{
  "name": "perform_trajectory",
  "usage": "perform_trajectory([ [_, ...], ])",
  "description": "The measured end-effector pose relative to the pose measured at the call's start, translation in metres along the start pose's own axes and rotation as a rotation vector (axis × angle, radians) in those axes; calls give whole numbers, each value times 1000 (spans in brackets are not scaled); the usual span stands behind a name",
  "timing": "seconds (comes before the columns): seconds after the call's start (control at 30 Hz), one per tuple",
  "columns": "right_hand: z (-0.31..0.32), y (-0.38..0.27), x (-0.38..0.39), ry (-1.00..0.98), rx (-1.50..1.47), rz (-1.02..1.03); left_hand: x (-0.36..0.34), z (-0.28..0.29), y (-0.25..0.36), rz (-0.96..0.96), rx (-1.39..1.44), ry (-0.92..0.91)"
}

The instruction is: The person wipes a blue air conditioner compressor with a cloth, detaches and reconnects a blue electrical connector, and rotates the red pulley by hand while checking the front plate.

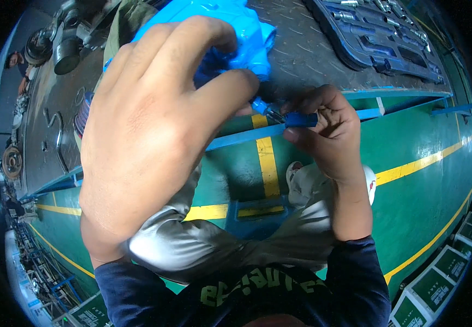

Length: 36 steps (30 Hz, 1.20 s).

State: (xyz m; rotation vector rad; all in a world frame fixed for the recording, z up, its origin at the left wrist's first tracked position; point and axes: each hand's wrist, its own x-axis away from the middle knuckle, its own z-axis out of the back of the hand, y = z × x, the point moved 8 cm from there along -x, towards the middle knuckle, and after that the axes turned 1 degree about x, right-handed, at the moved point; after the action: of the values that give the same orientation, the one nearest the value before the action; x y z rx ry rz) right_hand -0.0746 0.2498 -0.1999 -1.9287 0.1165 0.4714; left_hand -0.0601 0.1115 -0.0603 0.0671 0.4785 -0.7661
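My left hand point(143, 111) is large in view, its back toward me and its fingers bent. Its thumb and a partly hidden fingertip close around a thin piece with a bright blue end point(259, 104). Thin dark strands or prongs run from that end to a short dark blue cylindrical sleeve point(301, 120). My right hand point(331, 122) pinches this sleeve between thumb and fingers. The two parts meet, but I cannot tell how they join. Behind my left hand lies a glossy bright blue object point(255, 41), mostly covered by the hand.
The dark textured bench top point(296, 60) has a blue front edge. A socket tool case point(377, 41) lies at the far right. Left are a bent metal rod point(59, 139) and a metal assembly point(67, 54). A blue stool point(252, 226) stands between my legs; a person point(16, 61) is far left.
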Motion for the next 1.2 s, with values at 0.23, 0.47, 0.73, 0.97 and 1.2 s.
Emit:
perform_trajectory([
  [0.23, -10, -17, -4, -34, 259, 44, 4, 5, -1, -3, 4, 8],
  [0.47, -15, -17, -3, -25, 290, 24, 6, 3, -2, -25, 4, 1],
  [0.73, -14, -11, 3, -69, 233, 3, 4, 3, -1, -8, 7, -3],
  [0.97, -17, -10, 5, -114, 192, -27, 4, 3, 0, -13, -10, 3],
  [1.2, -13, -12, 7, -77, 164, -35, 5, 0, 4, -62, -33, 41],
])
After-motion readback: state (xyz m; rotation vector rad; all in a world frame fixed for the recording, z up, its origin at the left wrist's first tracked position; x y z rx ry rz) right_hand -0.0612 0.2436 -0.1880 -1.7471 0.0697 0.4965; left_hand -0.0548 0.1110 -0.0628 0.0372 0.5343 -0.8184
